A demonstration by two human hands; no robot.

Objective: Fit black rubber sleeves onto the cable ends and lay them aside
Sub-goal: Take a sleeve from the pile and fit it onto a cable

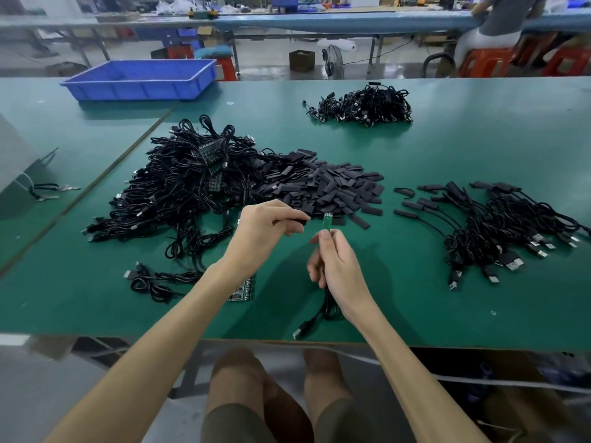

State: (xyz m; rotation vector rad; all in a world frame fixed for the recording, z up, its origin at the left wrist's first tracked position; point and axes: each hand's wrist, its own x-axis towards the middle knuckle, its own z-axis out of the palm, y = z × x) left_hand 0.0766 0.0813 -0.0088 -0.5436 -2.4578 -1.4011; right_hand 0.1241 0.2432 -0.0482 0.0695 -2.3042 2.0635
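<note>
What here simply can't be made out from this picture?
Head view only.
Most of the black sleeve hides inside the left hand.
The cable runs behind the right hand.
The blue bin hides its contents behind its near wall.
The left forearm covers part of the circuit strip.
The far benches are blurred.

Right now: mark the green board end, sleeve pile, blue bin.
green board end (328, 221), head view, bare face.
sleeve pile (332, 185), head view, heap middle.
blue bin (137, 89), head view, front wall.
</note>
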